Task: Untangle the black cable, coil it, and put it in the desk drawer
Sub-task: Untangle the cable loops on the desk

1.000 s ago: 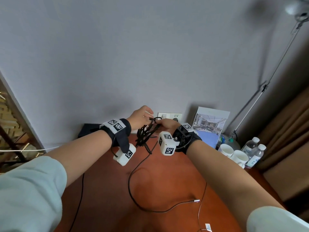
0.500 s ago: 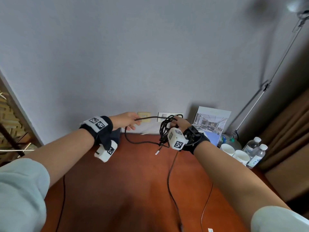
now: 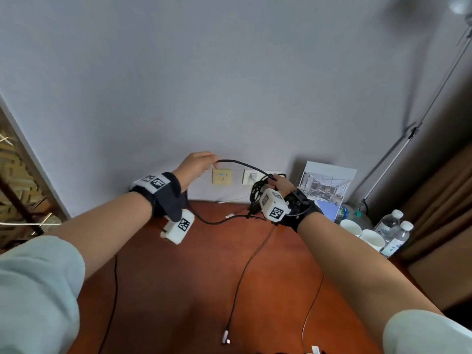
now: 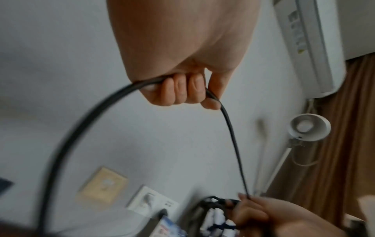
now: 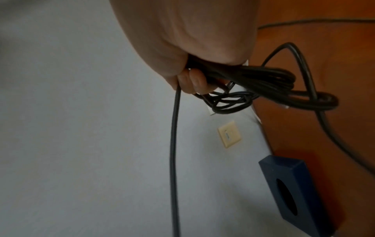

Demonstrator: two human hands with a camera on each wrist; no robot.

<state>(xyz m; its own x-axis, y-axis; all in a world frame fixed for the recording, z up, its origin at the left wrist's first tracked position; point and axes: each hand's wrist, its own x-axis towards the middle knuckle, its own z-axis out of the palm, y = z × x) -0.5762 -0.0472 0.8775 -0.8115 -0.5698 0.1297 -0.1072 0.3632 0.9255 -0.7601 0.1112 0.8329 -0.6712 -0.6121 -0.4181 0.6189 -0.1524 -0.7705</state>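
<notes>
1. Slack between my 2 hands is what the next move turns on: the black cable [image 3: 242, 165] arcs from my left hand [image 3: 196, 166], raised up in front of the wall, across and slightly down to my right hand [image 3: 279, 183], so the free strand runs roughly left to right, with the bundle at its right end.
2. My left hand is curled into a loose fist around 1 single strand; in the left wrist view the cable [image 4: 85, 118] enters under my fingers [image 4: 180, 89] on one side and leaves past my thumb on the other, then drops toward my right hand [image 4: 270, 213].
3. My right hand [image 5: 190, 52] is closed tight around a bunch of several loops [image 5: 270, 83], and a single strand also hangs straight down from that fist.
4. My right hand is the nearer one to the bundle, so I judge my left must bring its strand over to add the next loop.
5. The cable is thin, black and round. The gathered loops look uneven, with some crossing each other, so I judge it is not yet neatly coiled.
6. Below, more cable droops onto the desk [image 3: 178, 290], and 1 long tail runs toward me, ending in a plug [image 3: 226, 337].
7. No drawer shows in any view.
</notes>
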